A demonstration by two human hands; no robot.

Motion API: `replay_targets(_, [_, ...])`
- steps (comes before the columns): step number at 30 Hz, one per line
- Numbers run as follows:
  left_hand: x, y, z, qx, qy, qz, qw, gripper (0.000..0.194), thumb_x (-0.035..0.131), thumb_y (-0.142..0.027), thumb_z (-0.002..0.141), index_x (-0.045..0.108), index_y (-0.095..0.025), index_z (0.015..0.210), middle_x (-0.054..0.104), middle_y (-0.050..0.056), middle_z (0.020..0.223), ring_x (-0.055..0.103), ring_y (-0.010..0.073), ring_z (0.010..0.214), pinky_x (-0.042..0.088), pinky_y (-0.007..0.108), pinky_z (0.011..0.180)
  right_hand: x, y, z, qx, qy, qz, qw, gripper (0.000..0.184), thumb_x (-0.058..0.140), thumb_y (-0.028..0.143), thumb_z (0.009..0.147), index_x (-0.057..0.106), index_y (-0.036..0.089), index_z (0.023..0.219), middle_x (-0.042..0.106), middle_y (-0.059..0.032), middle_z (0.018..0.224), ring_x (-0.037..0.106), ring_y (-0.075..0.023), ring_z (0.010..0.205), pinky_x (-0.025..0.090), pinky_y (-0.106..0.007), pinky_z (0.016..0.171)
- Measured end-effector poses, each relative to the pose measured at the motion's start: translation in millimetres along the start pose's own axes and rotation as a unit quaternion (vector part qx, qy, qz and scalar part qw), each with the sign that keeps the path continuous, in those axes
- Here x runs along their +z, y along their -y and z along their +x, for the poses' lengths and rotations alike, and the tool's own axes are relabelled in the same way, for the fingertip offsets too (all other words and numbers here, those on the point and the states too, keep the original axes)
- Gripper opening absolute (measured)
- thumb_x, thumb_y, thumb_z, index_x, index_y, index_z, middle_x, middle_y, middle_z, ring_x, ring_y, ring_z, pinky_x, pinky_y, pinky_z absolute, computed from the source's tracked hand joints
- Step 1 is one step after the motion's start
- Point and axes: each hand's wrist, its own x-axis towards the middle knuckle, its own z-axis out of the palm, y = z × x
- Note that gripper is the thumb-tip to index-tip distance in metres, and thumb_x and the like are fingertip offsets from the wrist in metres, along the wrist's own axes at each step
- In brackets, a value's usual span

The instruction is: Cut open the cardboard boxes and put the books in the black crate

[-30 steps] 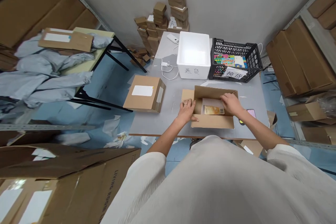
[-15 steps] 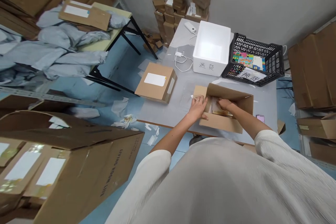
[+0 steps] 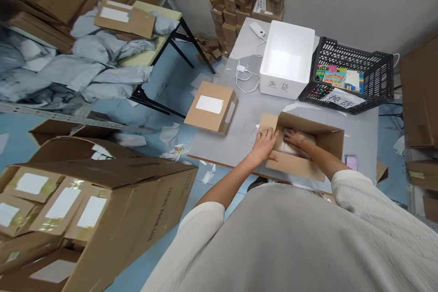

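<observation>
An open cardboard box (image 3: 303, 164) sits at the table's front edge, its flaps spread. My left hand (image 3: 265, 144) grips its left end, fingers over the side flap and thumb on the front flap. Inside the box, my right hand (image 3: 294, 138) lies on a flat, pale, wrapped item (image 3: 290, 148), its fingers slightly apart. That hand partly covers the item, so its exact kind cannot be made out. To the left stands a closed cardboard carton (image 3: 212, 107) with a white label.
Behind the open box are a white foam bin (image 3: 285, 86) and a black plastic crate (image 3: 356, 107) holding colourful booklets. A phone (image 3: 351, 162) lies at the right, a cable (image 3: 246, 86) at the back left. A large carton (image 3: 153, 210) of labelled boxes stands on the floor.
The view has shifted a little to the left. My right hand has moved toward the box's left end, and the item there now lies flatter. My left hand keeps its place on the box.
</observation>
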Motion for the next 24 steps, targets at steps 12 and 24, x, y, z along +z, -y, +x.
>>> replay_targets(12, [4.1,-0.7,1.2,-0.003,-0.018,0.007,1.0,0.155,0.103,-0.07,0.062,0.022,-0.013,0.182,0.037,0.029,0.176,0.035,0.0512,0.16,0.027,0.056,0.132,-30.2,11.3,-10.8,0.025,0.024,-0.004,0.999,0.037,0.046,0.012,0.109,0.072,0.017,0.135,0.074,-0.0177,0.138,0.056,-0.0279,0.129,0.037,-0.04,0.111])
replay_targets(24, [-3.0,-4.0,4.0,-0.008,-0.009,0.048,0.999,0.144,0.098,-0.071,0.069,0.026,-0.013,0.18,0.04,0.03,0.173,0.038,0.0472,0.158,0.027,0.056,0.131,-80.8,43.0,-65.0,0.163,0.033,0.013,0.986,0.057,0.044,0.009,0.101,0.07,0.013,0.151,0.069,-0.022,0.141,0.06,-0.0331,0.124,0.044,-0.044,0.107])
